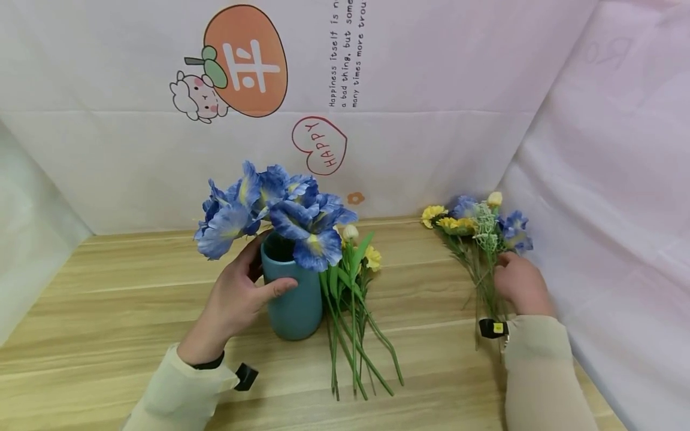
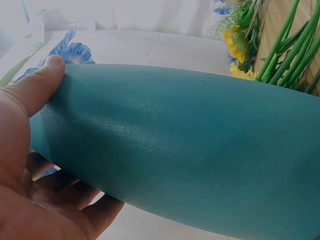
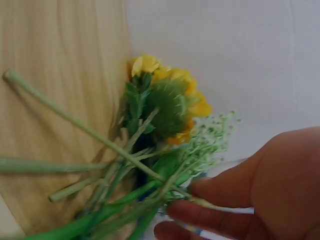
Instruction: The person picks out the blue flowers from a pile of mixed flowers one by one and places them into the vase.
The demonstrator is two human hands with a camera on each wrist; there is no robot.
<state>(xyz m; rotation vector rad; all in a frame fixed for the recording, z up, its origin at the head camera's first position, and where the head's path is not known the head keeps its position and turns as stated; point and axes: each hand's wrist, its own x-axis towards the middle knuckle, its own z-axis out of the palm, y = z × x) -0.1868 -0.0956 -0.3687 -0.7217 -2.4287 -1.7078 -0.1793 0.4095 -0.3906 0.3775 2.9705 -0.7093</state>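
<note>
My left hand (image 1: 237, 296) grips a teal vase (image 1: 296, 305) near its rim, thumb on the front and the other fingers behind. Out of the vase's mouth lean several blue irises (image 1: 269, 206). In the left wrist view, the vase wall (image 2: 175, 135) fills most of the picture beside the thumb. At the right, my right hand (image 1: 521, 284) is at a pile of artificial flowers. Its thumb and forefinger pinch a thin green stem (image 3: 95, 132) in the right wrist view. Around it lie a yellow flower (image 3: 172, 107) and a pale green filler sprig (image 3: 210, 140).
Right beside the vase lies a bunch of green stems (image 1: 356, 335) with a white tulip (image 1: 350, 232) and yellow blooms (image 1: 373, 258). Behind the wooden table (image 1: 135, 287) hangs a white printed cloth (image 1: 135, 161); another white cloth (image 1: 620, 209) borders the right side.
</note>
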